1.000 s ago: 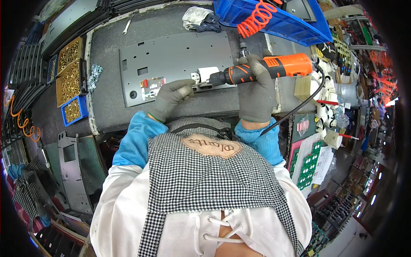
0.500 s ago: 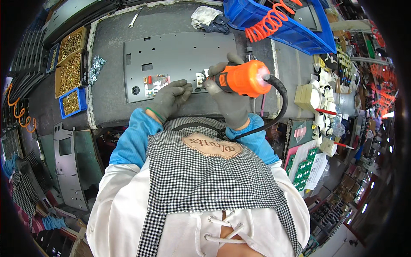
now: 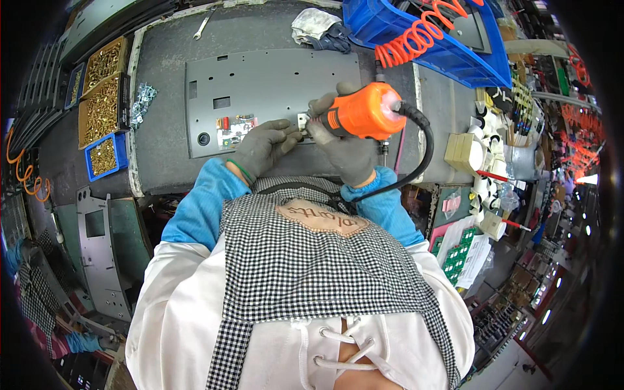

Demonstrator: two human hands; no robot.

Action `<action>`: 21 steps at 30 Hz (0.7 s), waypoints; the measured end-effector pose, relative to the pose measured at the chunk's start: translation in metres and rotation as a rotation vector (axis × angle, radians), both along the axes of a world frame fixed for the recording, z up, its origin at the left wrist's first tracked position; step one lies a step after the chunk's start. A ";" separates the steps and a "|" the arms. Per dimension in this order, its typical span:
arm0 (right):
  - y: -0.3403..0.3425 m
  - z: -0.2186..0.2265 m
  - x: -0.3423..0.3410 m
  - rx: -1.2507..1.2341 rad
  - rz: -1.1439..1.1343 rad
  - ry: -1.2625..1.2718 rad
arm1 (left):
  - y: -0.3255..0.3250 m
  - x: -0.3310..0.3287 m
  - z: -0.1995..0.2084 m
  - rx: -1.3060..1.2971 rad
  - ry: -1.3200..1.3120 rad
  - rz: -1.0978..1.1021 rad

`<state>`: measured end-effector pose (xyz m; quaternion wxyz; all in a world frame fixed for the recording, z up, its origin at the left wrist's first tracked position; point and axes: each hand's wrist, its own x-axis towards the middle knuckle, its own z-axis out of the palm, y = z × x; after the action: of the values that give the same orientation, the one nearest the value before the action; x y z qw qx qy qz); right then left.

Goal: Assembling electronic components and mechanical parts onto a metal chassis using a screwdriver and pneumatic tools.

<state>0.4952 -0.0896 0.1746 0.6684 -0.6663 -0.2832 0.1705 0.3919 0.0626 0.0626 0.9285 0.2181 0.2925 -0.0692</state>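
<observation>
A dark grey metal panel [image 3: 260, 81] with holes and cut-outs lies flat on the bench before me. On it sits a populated circuit board [image 3: 234, 130], and near its front edge a small white block-like part [image 3: 303, 121]. My right hand [image 3: 348, 153], gloved in grey, grips an orange electric screwdriver [image 3: 367, 112] held low and tilted, its front end by the white part; the tip is hidden behind my fingers. My gloved left hand [image 3: 263, 148] rests over the panel's front edge, fingers stretched toward the white part. Whether they touch it I cannot make out.
Bins of brass-coloured fasteners [image 3: 104, 107] and a bag of screws [image 3: 143, 104] stand at the left. A wrench [image 3: 205, 26], a rag [image 3: 320, 29] and a blue crate [image 3: 429, 52] are at the back. The red coiled hose [image 3: 416, 42] and black cable [image 3: 429, 146] hang near the screwdriver.
My left hand has moved slightly right, its fingers stretching closer to the white part. The screwdriver and my right hand have shifted a little to the left.
</observation>
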 end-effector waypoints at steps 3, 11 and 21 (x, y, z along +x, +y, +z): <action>-0.006 -0.008 -0.001 0.071 -0.009 -0.022 | 0.001 0.003 0.010 -0.028 0.083 0.016; -0.012 0.020 0.009 0.068 -0.038 0.184 | -0.004 -0.004 0.000 0.158 -0.065 -0.062; -0.029 0.041 0.010 0.505 -0.167 0.202 | -0.009 -0.003 0.004 -0.311 -0.133 -0.109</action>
<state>0.5056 -0.1183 0.2159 0.8499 -0.4792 -0.1926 0.1044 0.3888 0.0539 0.0668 0.9632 0.0918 0.2038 -0.1494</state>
